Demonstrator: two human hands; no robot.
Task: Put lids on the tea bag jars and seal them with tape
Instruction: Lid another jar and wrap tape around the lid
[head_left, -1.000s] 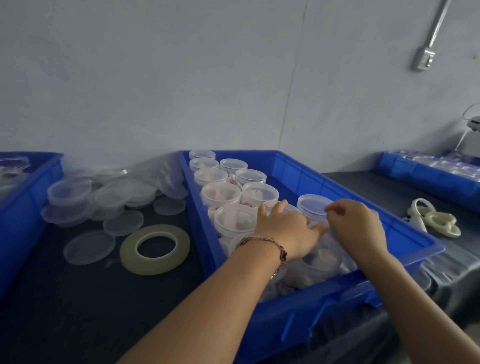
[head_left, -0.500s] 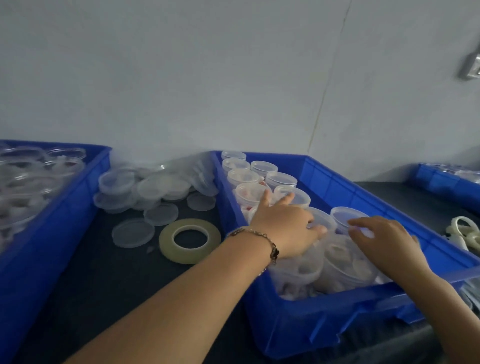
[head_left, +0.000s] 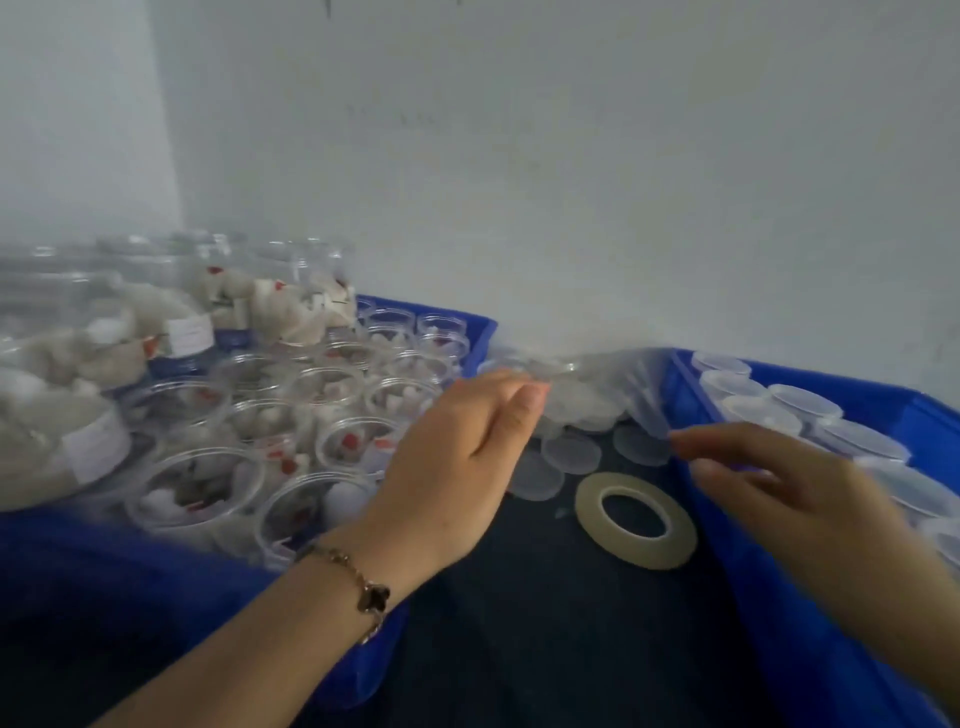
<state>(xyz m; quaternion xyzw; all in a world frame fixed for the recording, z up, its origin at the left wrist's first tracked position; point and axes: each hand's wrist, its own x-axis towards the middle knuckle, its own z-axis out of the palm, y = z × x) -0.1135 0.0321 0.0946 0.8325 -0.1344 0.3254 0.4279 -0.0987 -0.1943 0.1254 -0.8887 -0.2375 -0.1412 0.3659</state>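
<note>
Several open clear jars with tea bags (head_left: 337, 395) stand in the left blue bin (head_left: 475, 338). My left hand (head_left: 457, 467) hovers over that bin's right edge, fingers straight, holding nothing. Loose clear lids (head_left: 569, 452) lie in a pile on the dark table between the bins. A roll of pale tape (head_left: 636, 519) lies flat in front of them. My right hand (head_left: 779, 488) is blurred, fingers extended over the left wall of the right blue bin (head_left: 769, 597), empty. Lidded jars (head_left: 800, 402) stand in that bin.
Large clear jars of tea bags (head_left: 93, 353) with labels stand at the far left. A pale wall rises right behind the bins. The dark table surface (head_left: 519, 649) runs between the bins toward me.
The view has swung left, bringing the open jars into sight. Both hands left the lidded jars in the right bin and moved left; the left hand now hovers over the left bin.
</note>
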